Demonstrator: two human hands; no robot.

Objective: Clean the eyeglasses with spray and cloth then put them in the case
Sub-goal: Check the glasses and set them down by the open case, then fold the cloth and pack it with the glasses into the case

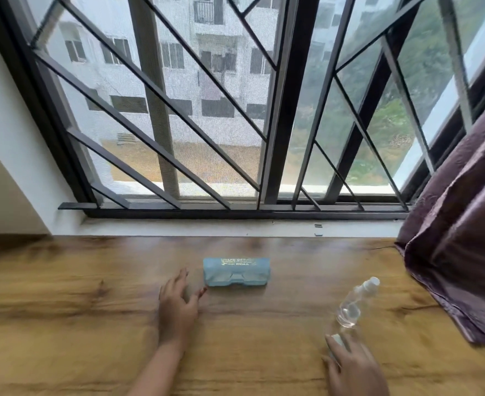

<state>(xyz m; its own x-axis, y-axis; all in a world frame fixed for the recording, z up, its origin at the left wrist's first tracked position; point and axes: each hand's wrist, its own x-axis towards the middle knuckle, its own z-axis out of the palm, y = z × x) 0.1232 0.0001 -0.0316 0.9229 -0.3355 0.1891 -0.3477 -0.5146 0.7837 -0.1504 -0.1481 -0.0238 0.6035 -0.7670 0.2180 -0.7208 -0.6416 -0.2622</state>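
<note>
A shut pale-blue case (236,272) with printed lettering lies flat on the wooden counter (64,295), about mid-width and a little way in from the far edge. The left hand (178,302) rests palm-down on the counter just left of the case, its fingers (182,277) spread loose and holding nothing; the thumb tip comes near the case's near-left corner, though whether it touches is unclear. To the right, well apart from the case, a clear bottle (354,305) with a white cap leans with the cap toward the far right, blurred. Just nearer than its base is the right hand (353,367), fingers laid forward over a small pale thing (338,340) on the counter; whether they grip it I cannot tell. A purple curtain (464,224) hangs down over the counter's right end, close beside the bottle. Behind the counter runs a white sill (235,227), and above it a window (207,110) with dark slanted bars
</note>
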